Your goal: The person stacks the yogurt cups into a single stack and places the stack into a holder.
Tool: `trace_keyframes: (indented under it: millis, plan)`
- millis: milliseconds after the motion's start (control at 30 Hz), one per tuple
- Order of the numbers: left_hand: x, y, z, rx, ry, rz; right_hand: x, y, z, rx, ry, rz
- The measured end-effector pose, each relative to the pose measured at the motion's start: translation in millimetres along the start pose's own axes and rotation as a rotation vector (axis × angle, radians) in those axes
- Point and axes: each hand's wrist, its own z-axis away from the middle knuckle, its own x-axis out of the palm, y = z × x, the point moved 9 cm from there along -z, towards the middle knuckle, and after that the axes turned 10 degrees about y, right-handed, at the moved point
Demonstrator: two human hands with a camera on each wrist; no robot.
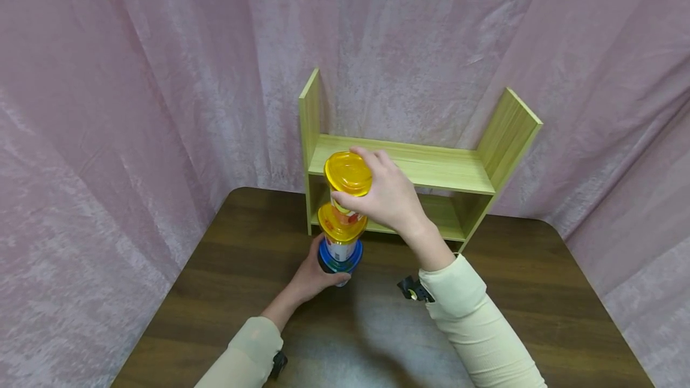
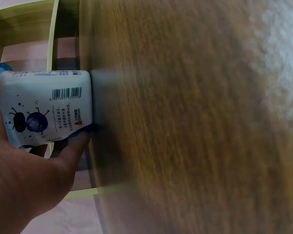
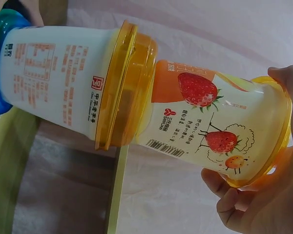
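On the table [image 1: 259, 226], just in front of the left end of the wooden shelf [image 1: 404, 163], three lidded cups stand in a column, one above another. The person's left hand [image 1: 314, 277] bends round the blue-lidded bottom cup [image 2: 46, 107], thumb on the near side, steadying it against the wood. On that rests the middle cup [image 3: 53, 78], which has an orange-yellow lid [image 1: 336, 229] and no hand on it. The right hand [image 1: 390, 193] has thumb and fingers spread to the cup's width and closed about the upper part of the top cup [image 3: 210, 122], the one printed with strawberries. Its base appears to meet the lid below, slightly off-centre and tilted in the right wrist view; whether its weight is released cannot be told. The step in hand looks like seating this third cup. The next move probably calls for centring and levelling it, then loosening the right fingers gently while the left keeps the foot steady.
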Motion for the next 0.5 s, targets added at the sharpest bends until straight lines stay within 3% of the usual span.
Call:
trace_keyframes:
  millis: [500]
  plan:
    - [-0.2, -2.3, -1.6, -0.015, 0.004, 0.009, 7.0, -3.6, -0.7, -0.034, -0.022, 0.004]
